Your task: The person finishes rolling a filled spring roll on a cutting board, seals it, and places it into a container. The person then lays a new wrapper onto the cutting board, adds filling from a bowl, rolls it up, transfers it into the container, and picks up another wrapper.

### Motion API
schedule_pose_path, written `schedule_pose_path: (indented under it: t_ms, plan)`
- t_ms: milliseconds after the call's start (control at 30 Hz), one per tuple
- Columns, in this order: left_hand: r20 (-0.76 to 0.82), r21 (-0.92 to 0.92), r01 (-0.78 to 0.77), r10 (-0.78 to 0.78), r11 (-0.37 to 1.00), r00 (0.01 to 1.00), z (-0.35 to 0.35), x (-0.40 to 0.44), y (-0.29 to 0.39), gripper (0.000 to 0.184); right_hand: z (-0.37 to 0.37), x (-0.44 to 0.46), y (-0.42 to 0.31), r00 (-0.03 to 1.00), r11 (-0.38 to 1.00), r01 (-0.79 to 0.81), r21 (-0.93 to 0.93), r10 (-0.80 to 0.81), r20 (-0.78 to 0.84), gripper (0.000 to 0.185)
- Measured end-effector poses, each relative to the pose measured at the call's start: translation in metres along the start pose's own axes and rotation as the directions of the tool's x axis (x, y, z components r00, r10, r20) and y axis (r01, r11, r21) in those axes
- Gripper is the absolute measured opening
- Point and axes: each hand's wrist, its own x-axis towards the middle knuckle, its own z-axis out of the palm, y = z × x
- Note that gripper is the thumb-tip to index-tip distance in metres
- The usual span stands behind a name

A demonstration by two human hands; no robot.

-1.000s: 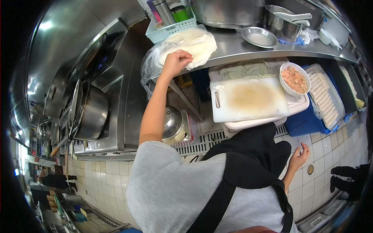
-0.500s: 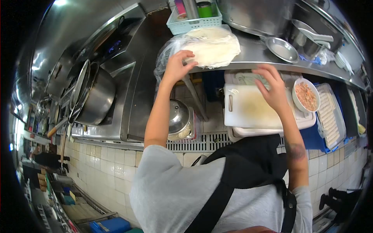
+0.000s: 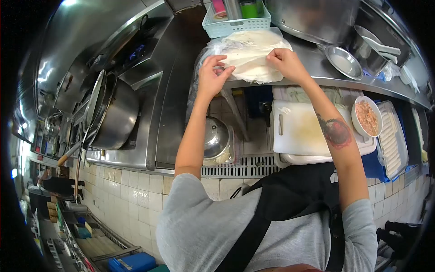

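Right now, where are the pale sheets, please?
At upper centre in the head view, the pale sheets lie on the steel counter, in front of the blue basket, between left hand and right hand.

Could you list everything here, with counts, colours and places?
dough: layers uncountable, cream, on counter
counter: 1, steel, top
plastic: 1, clear, at dough's left
basket: 1, teal, behind dough
pots: 3+, steel, top, left
dish: 1, silver, on counter
board: 1, white, below counter
bowl: 1, white, at board's right
filling: 1, pinkish, in bowl
rolls: several, white, right of bowl
boxes: 2+, blue, lower left, right
people: 2, in black, far sides
far edges: too blurred
shirt: 1, grey, bottom
apron: 1, black, over shirt
left hand: 1, bare, dough's left
right hand: 1, bare, dough's right
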Motion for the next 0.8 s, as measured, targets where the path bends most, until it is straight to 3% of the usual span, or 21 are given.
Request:
schedule_pose_path:
  t_ms: [67, 100, 200, 233, 333, 367, 467, 567, 633, 733, 800]
  plan:
    - [-0.171, 0.026, -0.08, 0.083, 0.996, 0.982, 0.008, -0.004, 0.008, 0.031, 0.005, 0.003, 0.001, 0.997, 0.999, 0.039, -0.017, -0.04, -0.062, 0.025]
    - [-0.233, 0.158, -0.148, 0.182, 0.976, 0.955, 0.01, -0.007, 0.016, 0.028, 0.007, 0.004, 0.001, 0.998, 1.0, 0.024, -0.01, -0.024, -0.062, 0.024]
    - [-0.136, 0.477, -0.464, 0.585, 0.746, 0.8, 0.017, -0.014, 0.019, 0.027, 0.006, 0.004, 0.003, 0.997, 1.0, 0.005, -0.008, -0.006, -0.08, 0.023]
    - [-0.077, 0.369, -0.523, 0.586, 0.768, 0.806, 0.024, -0.017, 0.018, 0.023, 0.007, 0.005, 0.004, 0.996, 1.0, 0.022, -0.017, -0.024, -0.09, 0.023]
    - [0.204, 0.157, -0.549, 0.517, 0.821, 0.831, 0.046, -0.017, 0.04, 0.02, 0.006, 0.011, 0.006, 0.997, 1.0, -0.011, -0.009, 0.01, -0.075, 0.025]
    - [0.301, 0.122, -0.478, 0.426, 0.87, 0.853, 0.051, -0.013, 0.047, 0.02, 0.005, 0.013, 0.003, 0.997, 0.999, -0.034, 0.001, 0.034, -0.064, 0.027]
    - [0.339, 0.245, -0.412, 0.32, 0.878, 0.885, 0.066, 0.015, 0.035, 0.022, 0.0, 0.023, -0.008, 0.959, 0.984, 0.163, -0.065, -0.174, -0.225, 0.025]
    - [0.351, 0.362, -0.288, 0.156, 0.887, 0.923, 0.072, 0.042, 0.03, 0.029, -0.017, 0.035, -0.038, 0.906, 0.945, 0.264, -0.193, -0.311, -0.286, 0.022]
    - [0.374, 0.426, -0.207, 0.037, 0.881, 0.927, 0.074, 0.047, 0.033, 0.041, -0.028, 0.044, -0.052, 0.908, 0.95, 0.244, -0.196, -0.295, -0.296, 0.022]
    - [0.42, 0.506, -0.284, 0.055, 0.814, 0.906, 0.078, 0.058, 0.014, 0.05, -0.034, 0.056, -0.054, 0.928, 0.958, 0.22, -0.185, -0.264, -0.262, 0.023]
    - [0.478, 0.502, -0.221, -0.055, 0.836, 0.877, 0.094, 0.086, -0.02, 0.057, -0.033, 0.056, -0.056, 0.95, 0.966, 0.18, -0.185, -0.22, -0.223, 0.024]
